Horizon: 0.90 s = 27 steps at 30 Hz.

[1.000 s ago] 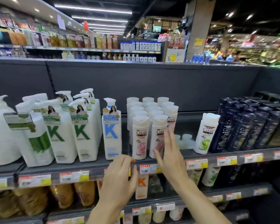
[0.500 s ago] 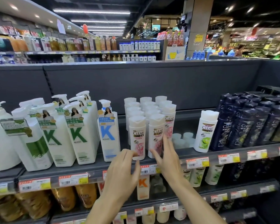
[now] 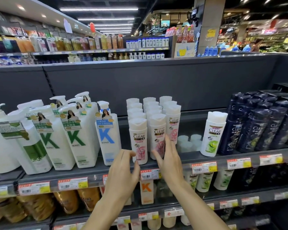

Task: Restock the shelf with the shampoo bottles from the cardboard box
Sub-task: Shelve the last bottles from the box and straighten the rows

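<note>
Hands (image 3: 123,170) (image 3: 169,161) at frame centre, fingers loosely spread, gripping nothing — pink Clear bottles (image 3: 138,140) look light, rigid, slick — grasp mid-body.

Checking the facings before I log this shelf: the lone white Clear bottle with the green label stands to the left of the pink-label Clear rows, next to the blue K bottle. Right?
Not quite. The head view shows the green-label Clear bottle standing to the right of the pink-label Clear rows, beside the dark navy Clear bottles. The blue K bottle stands on the rows' left side.
</note>
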Motion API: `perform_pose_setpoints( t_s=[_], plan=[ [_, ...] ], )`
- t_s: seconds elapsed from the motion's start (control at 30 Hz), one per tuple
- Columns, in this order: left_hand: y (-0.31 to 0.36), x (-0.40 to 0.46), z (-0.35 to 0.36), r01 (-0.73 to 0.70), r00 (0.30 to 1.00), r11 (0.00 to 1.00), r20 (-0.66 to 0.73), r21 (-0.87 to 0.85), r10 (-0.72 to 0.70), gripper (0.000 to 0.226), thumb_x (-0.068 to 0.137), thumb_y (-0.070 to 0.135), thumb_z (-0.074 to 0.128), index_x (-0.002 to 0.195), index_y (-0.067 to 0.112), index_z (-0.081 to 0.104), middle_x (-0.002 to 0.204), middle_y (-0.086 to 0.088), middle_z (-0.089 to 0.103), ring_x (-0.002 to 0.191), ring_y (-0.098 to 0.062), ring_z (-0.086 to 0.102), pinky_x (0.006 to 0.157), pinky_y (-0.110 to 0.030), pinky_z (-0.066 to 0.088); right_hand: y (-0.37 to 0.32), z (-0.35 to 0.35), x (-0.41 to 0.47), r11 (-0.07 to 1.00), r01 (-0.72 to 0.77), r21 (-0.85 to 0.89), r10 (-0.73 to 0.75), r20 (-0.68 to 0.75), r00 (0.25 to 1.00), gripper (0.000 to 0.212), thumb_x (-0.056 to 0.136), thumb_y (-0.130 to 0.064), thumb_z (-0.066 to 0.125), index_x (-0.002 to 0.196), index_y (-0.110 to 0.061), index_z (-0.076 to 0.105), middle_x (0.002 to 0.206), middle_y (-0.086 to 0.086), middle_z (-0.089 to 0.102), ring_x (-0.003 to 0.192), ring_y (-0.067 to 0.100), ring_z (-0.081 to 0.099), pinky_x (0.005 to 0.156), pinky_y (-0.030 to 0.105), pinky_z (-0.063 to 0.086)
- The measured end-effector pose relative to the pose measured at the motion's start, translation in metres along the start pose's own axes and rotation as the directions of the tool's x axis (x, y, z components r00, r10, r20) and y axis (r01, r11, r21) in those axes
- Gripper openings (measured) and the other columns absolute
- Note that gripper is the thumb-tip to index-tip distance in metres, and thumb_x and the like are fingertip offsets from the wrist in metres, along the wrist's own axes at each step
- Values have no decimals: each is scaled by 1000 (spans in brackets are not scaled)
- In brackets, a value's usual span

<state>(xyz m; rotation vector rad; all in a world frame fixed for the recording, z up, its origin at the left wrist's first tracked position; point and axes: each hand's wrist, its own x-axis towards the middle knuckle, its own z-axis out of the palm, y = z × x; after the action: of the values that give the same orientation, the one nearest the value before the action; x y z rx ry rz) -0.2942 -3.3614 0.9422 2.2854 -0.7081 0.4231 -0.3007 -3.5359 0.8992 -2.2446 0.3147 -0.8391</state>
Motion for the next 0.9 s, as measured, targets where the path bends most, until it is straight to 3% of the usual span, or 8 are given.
perform_pose_setpoints(
  t_s=[0.2,0.3,0.4,0.5,0.67,0.9],
  plan=[
    [-2,1,4,59,998,998,-15,-4,-59,24,87,18,66,109,21,57,101,13,54,94,0,53,72,-3,35,0,4,5,1000,-17,-6,17,-8,1000,75,95,-40,58,155,-25,15,159,-3,27,144,13,29,109,32,34],
    [0,2,6,105,993,994,-44,-41,-107,32,88,21,66,118,21,53,107,14,53,99,0,52,79,-7,37,2,5,5,998,-36,56,36,-7,999,78,93,-40,60,155,-28,15,159,-6,26,144,11,29,111,35,35],
    [2,7,11,203,977,976,-48,-74,-207,54,90,30,65,138,18,43,128,4,55,117,-9,55,96,-26,47,5,5,1,989,-67,131,67,3,998,81,90,-46,62,154,-33,14,159,-8,26,143,10,30,112,37,37],
    [4,15,18,258,964,961,-37,-99,-263,71,89,37,65,147,19,30,141,1,49,128,-15,50,104,-41,47,8,1,2,987,-73,141,72,8,997,74,92,-45,61,152,-31,21,156,-8,32,140,8,33,112,37,37],
    [5,26,23,307,949,947,-36,-92,-312,80,87,36,68,150,19,24,145,0,47,130,-16,49,105,-42,45,7,-5,9,989,-52,141,48,31,998,49,92,-34,64,137,-32,44,129,-19,48,120,-4,45,104,30,45],
    [-1,31,27,306,949,948,-53,-91,-311,75,86,39,69,147,18,32,140,0,52,125,-16,54,101,-43,50,10,-2,12,990,-43,138,37,47,998,50,91,-38,65,136,-28,46,127,-18,51,119,0,50,101,28,47]
  ],
)
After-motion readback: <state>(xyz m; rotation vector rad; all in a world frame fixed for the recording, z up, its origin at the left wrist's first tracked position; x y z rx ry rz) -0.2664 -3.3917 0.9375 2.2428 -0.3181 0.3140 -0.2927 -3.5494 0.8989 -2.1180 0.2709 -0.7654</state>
